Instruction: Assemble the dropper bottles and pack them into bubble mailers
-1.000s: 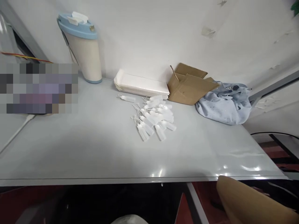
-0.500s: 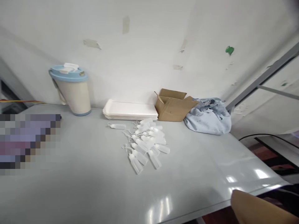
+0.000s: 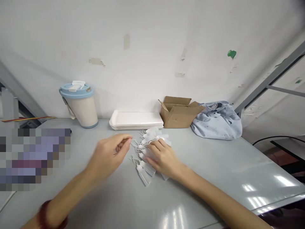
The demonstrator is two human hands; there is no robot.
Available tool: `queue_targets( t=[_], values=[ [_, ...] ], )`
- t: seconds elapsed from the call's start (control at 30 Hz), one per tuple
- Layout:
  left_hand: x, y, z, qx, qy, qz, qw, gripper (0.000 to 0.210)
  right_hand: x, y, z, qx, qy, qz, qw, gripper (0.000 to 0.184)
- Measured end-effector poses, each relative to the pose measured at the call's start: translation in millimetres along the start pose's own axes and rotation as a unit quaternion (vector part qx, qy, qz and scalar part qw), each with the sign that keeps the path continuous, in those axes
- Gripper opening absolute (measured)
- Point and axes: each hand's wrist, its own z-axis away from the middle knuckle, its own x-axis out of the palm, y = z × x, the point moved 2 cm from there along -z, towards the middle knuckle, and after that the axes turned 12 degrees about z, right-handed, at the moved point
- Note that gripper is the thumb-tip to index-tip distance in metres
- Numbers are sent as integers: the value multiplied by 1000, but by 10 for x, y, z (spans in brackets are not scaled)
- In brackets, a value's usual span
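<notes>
A pile of small translucent plastic bottles (image 3: 144, 175), with thin white loops at their necks, lies in the middle of the grey table. My right hand (image 3: 164, 159) rests over the pile from the right, thumb apart from the bent fingers, fingertips touching bottles and hiding several of them. Just left of the pile, my left hand (image 3: 108, 152) is slightly blurred above the table. Its thumb and fingers are pinched together close to the white loops; what lies between them, if anything, cannot be made out. A dark red band (image 3: 51, 214) circles my left wrist.
Behind the pile lies a stack of white trays (image 3: 137, 119), beside an open cardboard box (image 3: 183, 116) and a light blue cloth bag (image 3: 218, 124). A cream tumbler (image 3: 83, 109) with a blue lid stands back left. A pixelated area (image 3: 35, 159) covers something at the left.
Both hands have come into view over the table, the right onto the bottles and the left beside them. The view has tilted up slightly, so things sit lower in the picture.
</notes>
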Motion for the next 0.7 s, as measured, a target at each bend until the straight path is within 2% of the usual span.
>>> queue_targets(
  t=[0.1, 0.2, 0.37, 0.43, 0.5, 0.57, 0.7],
  values=[
    [124, -78, 75, 29, -49, -38, 998, 21, 61, -69, 79, -10, 1, 54, 999, 14],
    [165, -56, 167, 46, -58, -66, 995, 25, 57, -105, 157, 1, 12, 99, 995, 13],
    [162, 87, 266, 116, -70, -116, 984, 24, 13, -48, 198, 8, 34, 23, 999, 12],
    [197, 110, 297, 114, -65, -108, 985, 24, -51, -23, 199, 15, 52, -24, 998, 16],
    [244, 118, 327, 68, -60, -87, 992, 30, -134, -28, 200, 38, 48, -82, 995, 17],
    [280, 130, 358, -4, -60, -56, 997, 40, -213, -72, 202, 63, 24, -145, 987, 18],
    [258, 205, 402, -126, -46, 14, 991, 47, -317, -172, 216, 115, 4, -240, 964, 23]
  ],
)
